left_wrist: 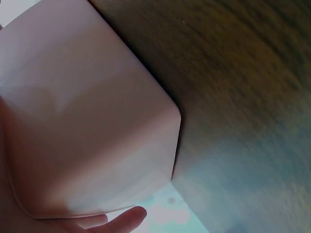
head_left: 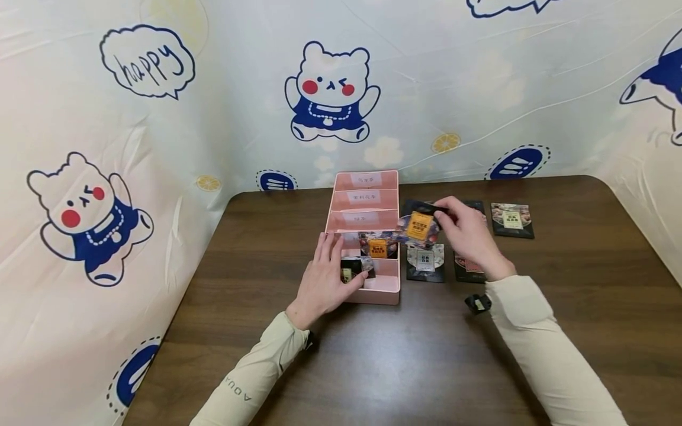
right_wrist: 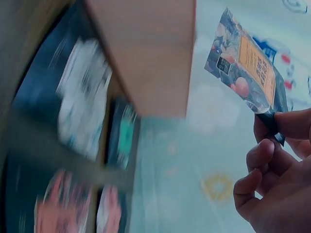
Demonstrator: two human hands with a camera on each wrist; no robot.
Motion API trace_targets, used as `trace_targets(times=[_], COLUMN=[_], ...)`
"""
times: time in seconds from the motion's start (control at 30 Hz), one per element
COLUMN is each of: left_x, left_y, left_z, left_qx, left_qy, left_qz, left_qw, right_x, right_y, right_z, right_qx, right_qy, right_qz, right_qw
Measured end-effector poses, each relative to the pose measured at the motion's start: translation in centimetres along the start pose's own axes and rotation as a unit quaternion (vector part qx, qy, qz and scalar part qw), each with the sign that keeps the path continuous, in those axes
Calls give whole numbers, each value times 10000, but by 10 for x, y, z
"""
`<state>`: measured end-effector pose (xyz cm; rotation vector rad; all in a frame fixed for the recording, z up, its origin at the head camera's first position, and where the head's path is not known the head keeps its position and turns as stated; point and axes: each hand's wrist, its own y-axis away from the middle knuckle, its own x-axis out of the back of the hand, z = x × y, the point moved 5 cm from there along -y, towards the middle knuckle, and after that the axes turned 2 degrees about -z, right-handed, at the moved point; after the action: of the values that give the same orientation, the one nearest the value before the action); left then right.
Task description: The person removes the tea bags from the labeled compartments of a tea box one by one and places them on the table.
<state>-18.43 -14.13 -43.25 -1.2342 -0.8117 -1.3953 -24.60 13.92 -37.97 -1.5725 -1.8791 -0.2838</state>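
A long pink box [head_left: 385, 284] with labelled compartments stands on the table. My right hand [head_left: 471, 234] pinches a black tea sachet [head_left: 418, 226] with an orange label by one end, just right of the box. In the right wrist view the same sachet [right_wrist: 245, 65] hangs from thumb and fingers above the box's height. My left hand [head_left: 325, 284] rests over the box's front left side, fingers extended, thumb over the front compartment. By that thumb lies a dark sachet [head_left: 348, 272] with a yellow-green label. Another orange-labelled sachet [head_left: 379, 245] stands in the second compartment.
Right of the box lie a white-labelled sachet [head_left: 425, 263], a red-labelled one [head_left: 467, 269] partly behind my right hand, and a pale-green-labelled one [head_left: 512, 220]. More sachets are partly hidden behind the right hand. A printed cloth [head_left: 405, 89] hangs behind the wooden table [head_left: 373, 355].
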Motion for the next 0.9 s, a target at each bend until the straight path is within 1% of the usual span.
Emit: trace_targets(times=[0.1, 0.2, 0.33, 0.43, 0.5, 0.67, 0.9], left_x=[0, 0, 1, 1, 2, 0, -1], left_y=[0, 0, 0, 1, 1, 0, 0], left_z=[1, 1, 1, 1, 1, 0, 0], left_qx=[-24, 1, 8, -17, -39, -21, -5], left_qy=[7, 43, 93, 110, 117, 114, 89], left_qz=[38, 8, 8, 70, 105, 64, 9], left_qw=[10000, 10000, 10000, 9999, 9999, 9999, 10000], right_x=[20, 39, 64, 77, 84, 94, 107], right_y=[8, 14, 21, 25, 27, 34, 49], right_z=[17, 31, 44, 52, 57, 75, 106], right_qx=[-153, -255, -364, -525, -645, -924, -1059], right_qy=[200, 397, 716, 883, 978, 1217, 1523], right_qz=[65, 144, 262, 236, 160, -181, -621], right_qw=[9997, 9988, 9964, 9944, 9930, 9881, 9807])
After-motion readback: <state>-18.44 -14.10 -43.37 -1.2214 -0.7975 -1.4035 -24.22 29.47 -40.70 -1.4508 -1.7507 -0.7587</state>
